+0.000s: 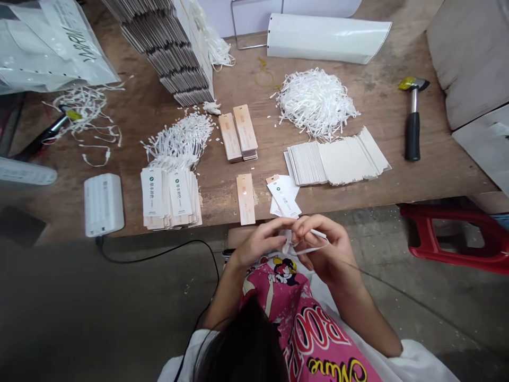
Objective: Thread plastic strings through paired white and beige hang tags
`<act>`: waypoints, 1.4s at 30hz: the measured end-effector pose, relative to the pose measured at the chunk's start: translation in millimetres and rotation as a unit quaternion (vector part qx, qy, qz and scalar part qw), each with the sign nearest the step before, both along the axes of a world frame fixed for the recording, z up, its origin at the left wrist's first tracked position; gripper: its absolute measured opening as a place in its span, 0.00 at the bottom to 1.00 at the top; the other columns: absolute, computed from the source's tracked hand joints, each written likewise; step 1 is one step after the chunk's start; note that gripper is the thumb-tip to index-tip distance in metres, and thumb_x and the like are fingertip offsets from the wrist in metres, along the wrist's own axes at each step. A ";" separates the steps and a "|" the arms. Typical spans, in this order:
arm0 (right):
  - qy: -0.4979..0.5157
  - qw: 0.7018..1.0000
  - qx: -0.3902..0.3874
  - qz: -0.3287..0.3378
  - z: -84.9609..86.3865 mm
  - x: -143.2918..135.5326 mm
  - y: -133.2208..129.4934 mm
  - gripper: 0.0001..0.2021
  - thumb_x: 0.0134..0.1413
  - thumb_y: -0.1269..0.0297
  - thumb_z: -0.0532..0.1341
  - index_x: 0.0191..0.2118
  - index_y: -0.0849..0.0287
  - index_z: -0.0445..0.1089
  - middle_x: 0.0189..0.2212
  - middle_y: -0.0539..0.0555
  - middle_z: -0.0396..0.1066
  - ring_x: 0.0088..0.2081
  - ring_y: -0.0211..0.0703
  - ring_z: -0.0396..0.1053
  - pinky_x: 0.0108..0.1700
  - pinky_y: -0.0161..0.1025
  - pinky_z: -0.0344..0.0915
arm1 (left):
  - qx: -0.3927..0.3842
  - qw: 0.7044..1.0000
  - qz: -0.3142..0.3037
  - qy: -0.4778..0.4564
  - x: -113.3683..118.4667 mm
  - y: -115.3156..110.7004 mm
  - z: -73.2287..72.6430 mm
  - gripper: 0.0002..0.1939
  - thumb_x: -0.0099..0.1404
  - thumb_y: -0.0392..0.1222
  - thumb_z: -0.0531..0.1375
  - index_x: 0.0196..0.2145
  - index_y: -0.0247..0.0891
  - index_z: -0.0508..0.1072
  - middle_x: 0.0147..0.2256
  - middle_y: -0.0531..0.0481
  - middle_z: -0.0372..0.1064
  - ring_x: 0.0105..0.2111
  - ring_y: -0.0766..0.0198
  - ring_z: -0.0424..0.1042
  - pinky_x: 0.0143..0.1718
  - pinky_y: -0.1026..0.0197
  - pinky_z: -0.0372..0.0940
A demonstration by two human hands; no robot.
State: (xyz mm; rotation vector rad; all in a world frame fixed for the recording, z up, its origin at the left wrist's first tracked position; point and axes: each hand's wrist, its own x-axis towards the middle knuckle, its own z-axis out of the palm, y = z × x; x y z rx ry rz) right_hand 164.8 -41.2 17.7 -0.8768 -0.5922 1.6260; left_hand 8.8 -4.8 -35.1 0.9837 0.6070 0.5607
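Just off the table's front edge, my left hand (260, 241) and my right hand (328, 246) meet with fingers pinched together. Between them is a thin white hang tag string (308, 250), looped over my right fingers, with a white stick-like end (318, 233). A small white piece shows at my left fingertips; its shape is partly hidden. Right behind my hands lie white printed hang tags (284, 196), overlapping on the table edge. A peach-coloured tag (245, 199) lies left of them. Farther left, strung tags (170, 199) are stacked with their white strings (181, 140) fanned out behind.
On the wooden table (222, 199) are a heap of white strings (316, 103), a row of cards (338, 159), peach tag stacks (238, 132), a tall card stack (170, 48), a hammer (413, 116) and a white power bank (104, 204) with a cable. A red stool (457, 239) stands right.
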 end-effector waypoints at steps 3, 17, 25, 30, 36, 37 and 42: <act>-0.002 0.999 -0.030 -0.039 3.9 1.7 1.7 0.04 0.49 0.64 0.67 0.30 0.58 0.76 0.25 0.50 0.71 0.15 0.28 0.61 0.12 0.25 0.57 | 0.012 0.999 -0.038 0.017 -3.0 -8.2 -3.8 0.20 0.62 0.53 0.62 0.47 0.37 0.73 0.41 0.43 0.72 0.45 0.53 0.70 0.48 0.56 0.63; -0.183 0.959 0.034 -0.213 -1.3 33.7 43.0 0.05 0.51 0.64 0.67 0.30 0.60 0.77 0.25 0.51 0.75 0.16 0.29 0.65 0.12 0.24 0.56 | -0.019 0.982 0.042 0.181 -24.7 -42.8 4.0 0.12 0.62 0.47 0.62 0.39 0.35 0.73 0.36 0.50 0.72 0.35 0.65 0.69 0.37 0.65 0.63; -0.330 0.930 0.123 -0.105 8.2 32.8 99.8 0.11 0.54 0.57 0.66 0.32 0.60 0.78 0.25 0.51 0.75 0.16 0.29 0.62 0.14 0.29 0.55 | -0.078 0.968 0.132 0.200 -45.4 -67.2 -5.5 0.15 0.61 0.49 0.63 0.39 0.35 0.73 0.35 0.47 0.75 0.34 0.63 0.72 0.36 0.64 0.65; -0.362 0.919 0.155 -0.012 14.7 2.6 135.1 0.11 0.53 0.56 0.66 0.31 0.59 0.78 0.15 0.46 0.63 0.15 0.26 0.54 0.15 0.30 0.48 | -0.154 0.948 0.200 0.195 -61.7 -79.6 -8.0 0.18 0.57 0.53 0.66 0.34 0.34 0.74 0.27 0.47 0.75 0.27 0.63 0.72 0.30 0.62 0.68; -0.346 0.912 0.204 0.083 32.1 -51.7 180.5 0.13 0.51 0.56 0.68 0.25 0.61 0.75 0.15 0.46 0.64 0.15 0.26 0.56 0.15 0.27 0.49 | -0.146 0.893 0.363 0.222 -91.0 -82.9 -9.6 0.17 0.56 0.53 0.67 0.28 0.33 0.74 0.21 0.49 0.72 0.22 0.66 0.70 0.26 0.66 0.66; -0.338 0.911 0.217 0.099 35.1 -61.6 189.3 0.13 0.53 0.57 0.67 0.25 0.62 0.75 0.15 0.46 0.65 0.15 0.26 0.57 0.15 0.26 0.50 | -0.143 0.879 0.395 0.224 -94.7 -81.6 -10.0 0.16 0.57 0.51 0.67 0.28 0.33 0.75 0.21 0.49 0.72 0.21 0.67 0.70 0.25 0.67 0.65; -0.321 0.905 0.236 0.151 43.0 -111.8 232.5 0.15 0.60 0.63 0.61 0.24 0.65 0.73 0.16 0.47 0.68 0.14 0.25 0.60 0.15 0.24 0.53 | -0.142 0.796 0.547 0.217 -103.3 -64.0 -7.1 0.15 0.56 0.49 0.67 0.25 0.33 0.74 0.21 0.50 0.73 0.18 0.69 0.68 0.19 0.69 0.62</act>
